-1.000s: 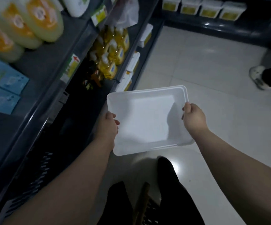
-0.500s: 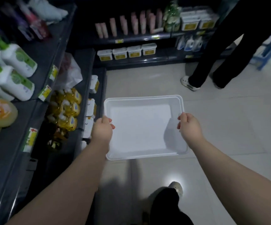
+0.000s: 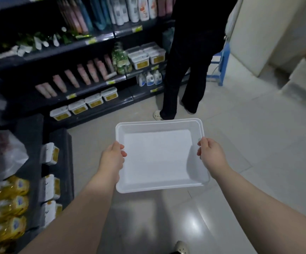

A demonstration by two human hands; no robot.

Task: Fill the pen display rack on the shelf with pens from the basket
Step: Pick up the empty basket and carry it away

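We hold the white shallow rectangular plastic basket (image 3: 157, 123) level above the pale tiled floor (image 3: 254, 147), our left hand (image 3: 112, 156) gripping its left rim and our right hand (image 3: 211, 154) gripping its right rim. Open floor lies to the right. Dark shop shelving (image 3: 29, 105) hems in the left side and the far end.

Since a second ago our view has swung from the left shelves up the aisle, with the grip unchanged.

A person in black trousers (image 3: 185, 70) stands just beyond the basket's far edge, near a blue stool (image 3: 221, 61). White tubs with yellow labels (image 3: 78, 106) and yellow bottles (image 3: 11, 204) line the shelves.
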